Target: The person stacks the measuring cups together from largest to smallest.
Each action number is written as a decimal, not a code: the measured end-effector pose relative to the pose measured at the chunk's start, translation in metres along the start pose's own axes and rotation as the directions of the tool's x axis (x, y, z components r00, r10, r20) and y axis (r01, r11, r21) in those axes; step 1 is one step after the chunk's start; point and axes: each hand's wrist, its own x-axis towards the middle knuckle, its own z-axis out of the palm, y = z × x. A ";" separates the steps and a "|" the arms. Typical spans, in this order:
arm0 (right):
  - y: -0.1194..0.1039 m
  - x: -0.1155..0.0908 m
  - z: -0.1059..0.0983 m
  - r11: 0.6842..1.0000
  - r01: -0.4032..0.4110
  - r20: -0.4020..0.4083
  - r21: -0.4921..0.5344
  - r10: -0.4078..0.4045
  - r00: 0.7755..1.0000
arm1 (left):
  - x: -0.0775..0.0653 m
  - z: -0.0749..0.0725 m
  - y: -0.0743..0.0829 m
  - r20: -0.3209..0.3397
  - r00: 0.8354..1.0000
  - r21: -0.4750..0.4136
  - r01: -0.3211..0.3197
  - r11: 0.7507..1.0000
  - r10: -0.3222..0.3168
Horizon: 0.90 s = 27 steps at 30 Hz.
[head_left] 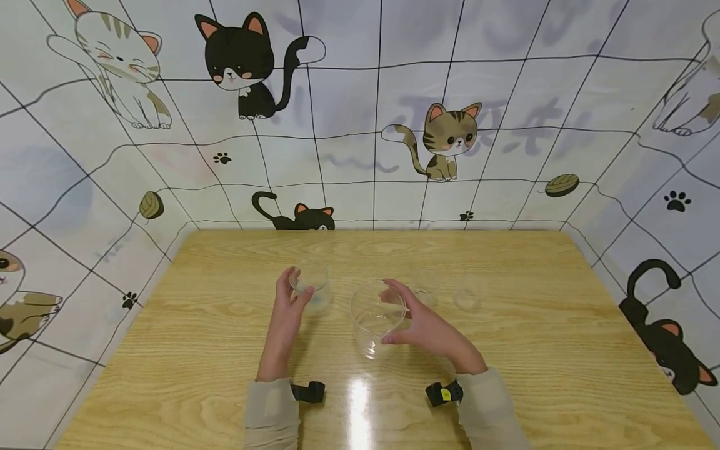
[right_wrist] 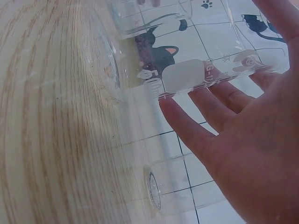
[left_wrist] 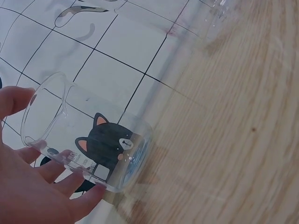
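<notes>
My left hand [head_left: 288, 309] holds a small clear glass beaker [head_left: 318, 302], thumb on one side and fingers round the other. In the left wrist view that beaker [left_wrist: 81, 126] has a spout and faint white print, and the wall's cat pattern shows through it. Just right of it stands a larger clear beaker [head_left: 370, 347], its side gripped between the thumb and fingers of my right hand [head_left: 435, 331]. The right wrist view shows a white label patch and white lettering on this large beaker [right_wrist: 183, 76], with fingertips along its wall.
Behind my right hand stand two more clear glass vessels, one partly hidden [head_left: 425, 296] and one farther right [head_left: 467, 299]. The wooden table [head_left: 534, 350] meets cat-patterned tile-print walls [head_left: 349, 156] at the back and both sides. Black cameras sit at both wrists.
</notes>
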 end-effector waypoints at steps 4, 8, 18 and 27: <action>0.000 0.000 0.000 1.000 -0.002 0.000 0.007 0.002 1.000 | 0.002 -0.002 -0.003 -0.009 1.000 0.012 0.016 1.000 -0.016; -0.002 0.000 -0.001 1.000 -0.010 -0.001 -0.013 0.010 1.000 | 0.006 -0.005 -0.012 -0.011 0.999 0.010 0.038 0.999 -0.038; -0.034 -0.008 -0.004 1.000 -0.004 0.021 -0.004 0.004 1.000 | 0.007 -0.004 -0.015 -0.010 1.000 -0.038 0.014 0.999 -0.015; -0.038 -0.008 -0.005 1.000 -0.008 0.026 0.005 0.008 1.000 | 0.012 -0.004 -0.027 -0.035 0.999 -0.072 -0.030 0.997 0.028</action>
